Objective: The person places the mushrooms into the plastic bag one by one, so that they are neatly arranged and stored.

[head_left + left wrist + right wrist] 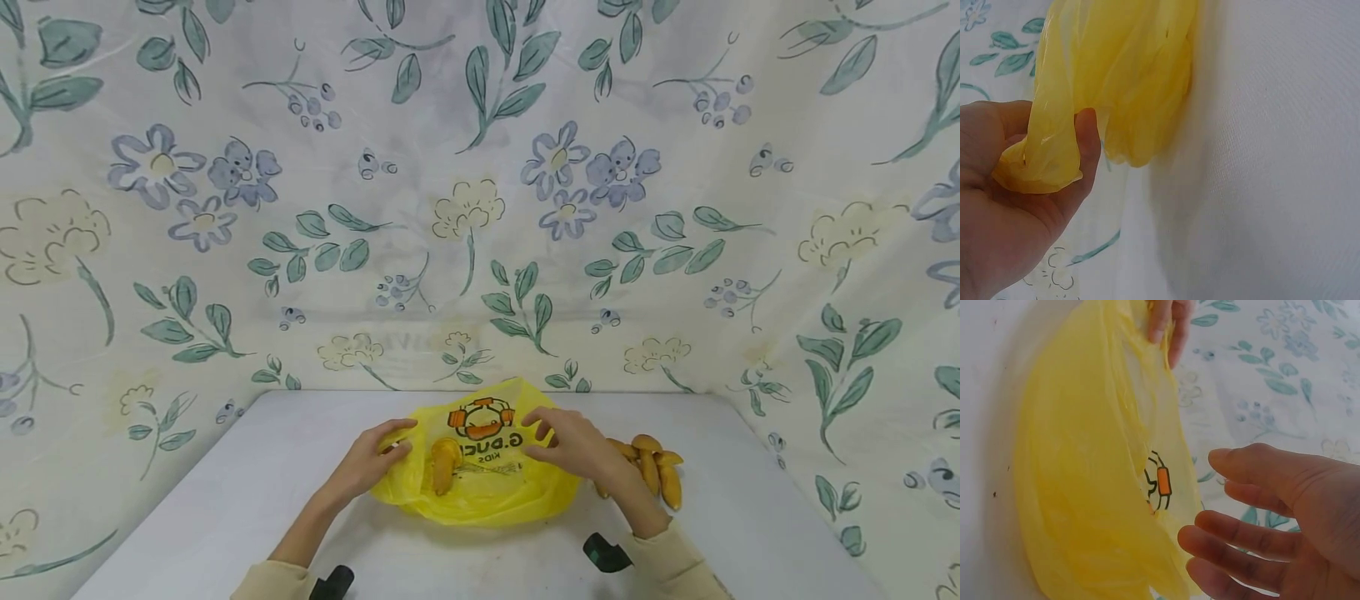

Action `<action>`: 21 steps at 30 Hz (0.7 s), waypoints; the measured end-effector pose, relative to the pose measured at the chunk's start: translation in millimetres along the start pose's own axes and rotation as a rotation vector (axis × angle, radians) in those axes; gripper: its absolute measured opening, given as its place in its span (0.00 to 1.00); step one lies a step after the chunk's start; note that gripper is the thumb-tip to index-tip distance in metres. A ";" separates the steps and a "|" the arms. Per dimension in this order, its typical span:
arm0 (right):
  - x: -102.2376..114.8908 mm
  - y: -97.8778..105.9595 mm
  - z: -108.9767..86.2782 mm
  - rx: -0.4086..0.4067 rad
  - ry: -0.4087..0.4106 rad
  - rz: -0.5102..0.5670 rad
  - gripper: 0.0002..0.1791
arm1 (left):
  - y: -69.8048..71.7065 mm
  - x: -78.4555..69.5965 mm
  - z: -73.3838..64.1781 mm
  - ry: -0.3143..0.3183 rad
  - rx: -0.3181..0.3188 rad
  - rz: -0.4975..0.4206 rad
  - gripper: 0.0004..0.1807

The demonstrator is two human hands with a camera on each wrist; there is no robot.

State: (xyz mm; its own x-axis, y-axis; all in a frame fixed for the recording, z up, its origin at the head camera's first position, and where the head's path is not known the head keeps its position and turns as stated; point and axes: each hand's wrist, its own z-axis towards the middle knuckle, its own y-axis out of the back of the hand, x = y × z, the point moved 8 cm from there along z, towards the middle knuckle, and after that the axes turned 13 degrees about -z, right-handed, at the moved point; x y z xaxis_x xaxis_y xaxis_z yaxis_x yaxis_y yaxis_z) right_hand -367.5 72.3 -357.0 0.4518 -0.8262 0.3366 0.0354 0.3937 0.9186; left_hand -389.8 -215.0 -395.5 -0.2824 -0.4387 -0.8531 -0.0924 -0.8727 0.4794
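A yellow plastic bag (495,492) with a duck print and lettering lies on the table, its mouth spread. My left hand (370,460) holds the bag's left edge; in the left wrist view a gathered fold of the yellow bag (1054,144) runs between thumb and fingers. My right hand (573,442) is at the bag's right side, fingers parted and loosely bent; the right wrist view shows nothing in this hand (1272,519). One orange-brown mushroom (444,467) lies within the bag's opening. Several more mushrooms (648,467) lie right of the bag, partly hidden by my right forearm.
The white table (480,567) ends at the back against a floral-patterned cloth (420,250), which also hangs along both sides. Dark devices (606,553) stick out beside both wrists.
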 end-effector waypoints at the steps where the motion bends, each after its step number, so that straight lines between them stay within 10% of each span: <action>1: -1.3 0.0 -1.1 -0.002 0.001 -0.003 0.19 | -0.1 0.3 0.0 0.002 -0.001 -0.004 0.22; 21: -40.7 9.4 -18.9 -0.004 -0.162 -0.049 0.20 | 0.9 2.3 1.5 0.013 -0.001 0.009 0.22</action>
State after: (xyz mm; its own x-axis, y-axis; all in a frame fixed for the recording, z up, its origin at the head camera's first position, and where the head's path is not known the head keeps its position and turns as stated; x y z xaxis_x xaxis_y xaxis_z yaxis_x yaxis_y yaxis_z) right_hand -368.7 117.2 -366.0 0.2996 -0.8984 0.3211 0.0579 0.3530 0.9338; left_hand -392.0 -216.5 -396.7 -0.2703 -0.4492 -0.8516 -0.0889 -0.8691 0.4866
